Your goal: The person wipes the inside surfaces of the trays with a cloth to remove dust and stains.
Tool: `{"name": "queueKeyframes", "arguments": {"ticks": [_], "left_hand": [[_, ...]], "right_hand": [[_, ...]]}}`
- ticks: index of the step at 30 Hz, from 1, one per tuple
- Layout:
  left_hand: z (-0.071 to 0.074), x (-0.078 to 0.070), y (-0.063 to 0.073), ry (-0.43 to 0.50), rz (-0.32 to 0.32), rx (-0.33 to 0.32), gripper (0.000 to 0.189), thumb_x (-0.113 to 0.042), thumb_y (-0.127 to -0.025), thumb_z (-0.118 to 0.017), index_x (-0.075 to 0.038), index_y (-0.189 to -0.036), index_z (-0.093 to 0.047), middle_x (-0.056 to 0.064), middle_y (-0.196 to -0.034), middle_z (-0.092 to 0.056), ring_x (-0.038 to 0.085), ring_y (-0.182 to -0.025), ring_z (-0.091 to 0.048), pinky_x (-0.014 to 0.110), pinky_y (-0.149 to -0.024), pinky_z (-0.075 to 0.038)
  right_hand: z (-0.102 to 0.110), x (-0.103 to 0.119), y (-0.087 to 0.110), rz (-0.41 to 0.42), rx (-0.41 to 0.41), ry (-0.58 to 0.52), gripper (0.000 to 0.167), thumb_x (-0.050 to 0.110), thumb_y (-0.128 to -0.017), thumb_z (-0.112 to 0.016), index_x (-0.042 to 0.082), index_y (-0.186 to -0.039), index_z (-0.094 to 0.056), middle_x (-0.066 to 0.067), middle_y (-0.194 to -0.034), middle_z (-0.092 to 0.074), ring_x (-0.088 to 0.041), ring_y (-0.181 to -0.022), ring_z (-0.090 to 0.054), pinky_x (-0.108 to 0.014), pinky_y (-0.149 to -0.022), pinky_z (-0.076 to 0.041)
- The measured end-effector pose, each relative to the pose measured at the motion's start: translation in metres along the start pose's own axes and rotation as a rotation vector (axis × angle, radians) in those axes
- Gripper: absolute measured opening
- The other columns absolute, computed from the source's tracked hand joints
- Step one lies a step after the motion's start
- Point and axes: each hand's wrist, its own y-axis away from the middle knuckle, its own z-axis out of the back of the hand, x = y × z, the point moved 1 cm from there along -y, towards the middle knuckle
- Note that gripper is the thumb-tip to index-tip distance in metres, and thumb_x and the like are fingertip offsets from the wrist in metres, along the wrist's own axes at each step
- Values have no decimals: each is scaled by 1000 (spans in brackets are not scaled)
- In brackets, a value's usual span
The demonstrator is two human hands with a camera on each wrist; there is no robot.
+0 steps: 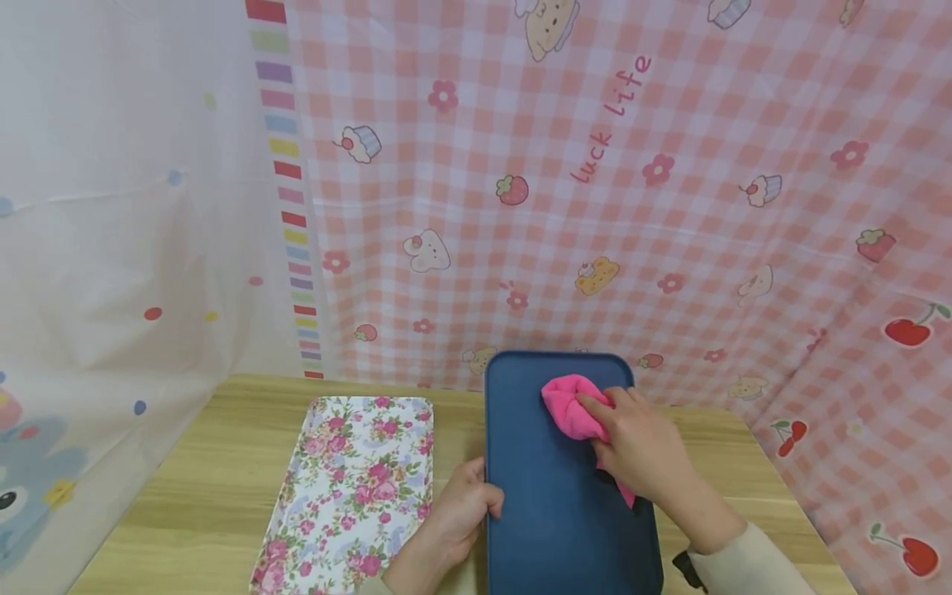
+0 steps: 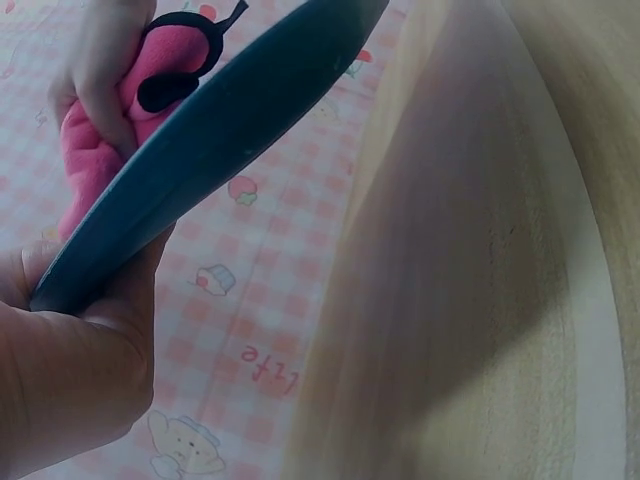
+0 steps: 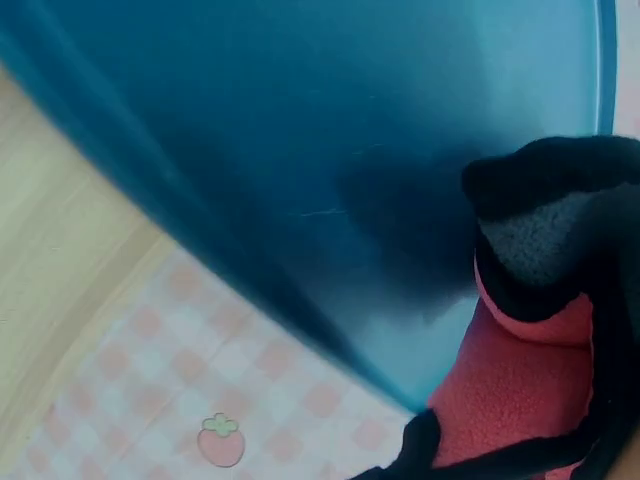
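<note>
A dark blue rectangular tray (image 1: pixel 550 512) is held up off the table, its inner face toward me. My left hand (image 1: pixel 463 506) grips its left rim, thumb on the front, as the left wrist view shows with the tray (image 2: pixel 215 130) seen edge-on. Bunched in my right hand (image 1: pixel 643 442) is a pink cloth (image 1: pixel 573 406) with black edging, pressed against the upper part of the tray's face. Up close in the right wrist view, the cloth (image 3: pixel 515 390) lies at the tray (image 3: pixel 300 140), where faint scratches show; the right fingers are mostly hidden there.
To the left, a white floral tray (image 1: pixel 357 487) lies flat on the wooden table (image 1: pixel 193 479). A pink checked curtain (image 1: pixel 461 207) hangs right behind the table, and a pale curtain (image 1: pixel 126 207) hangs at the left.
</note>
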Motion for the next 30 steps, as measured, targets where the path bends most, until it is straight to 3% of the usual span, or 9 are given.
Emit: {"name": "queueKeyframes", "arguments": {"ticks": [11,14,20,26,30], "left_hand": [[-1,-2,0,-3,-4,-16,63,12,-53,-44,7,-112,-64,5,-98,-72,15,-88,-65,23,-71,-50],[-2,-2,1,2,-3,-24,63,12,-53,-44,7,-112,-64,5,-98,-72,15,-88,-65,24,-72,-51],[-2,-2,1,4,-4,-31,64,11,-52,-43,6,-113,-64,4,-98,-72,15,-88,-65,24,-73,-51],[-2,-1,1,4,0,-24,64,12,-54,-43,6,-114,-62,3,-96,-70,15,-87,-63,23,-72,-50],[-2,-2,1,-3,3,-27,64,12,-54,-43,6,-115,-62,3,-97,-70,15,-88,-63,24,-73,-50]], "right_hand": [[0,-12,15,-148,-71,-6,51,11,-78,-74,2,-128,-73,-20,-99,-64,-34,-89,-60,-50,-68,-57],[-1,-12,19,-247,-12,-87,52,14,-83,-73,2,-133,-70,-20,-104,-65,-34,-91,-59,-51,-68,-56],[-4,-11,23,-490,141,-325,55,21,-92,-70,4,-144,-63,-13,-104,-67,-26,-83,-58,-39,-64,-48],[-5,-7,24,-540,141,-401,54,22,-92,-71,1,-141,-63,-12,-103,-68,-25,-83,-60,-40,-69,-49],[-7,-4,23,-532,124,-436,43,22,-93,-71,6,-133,-69,-8,-88,-64,-23,-77,-58,-36,-66,-45]]}}
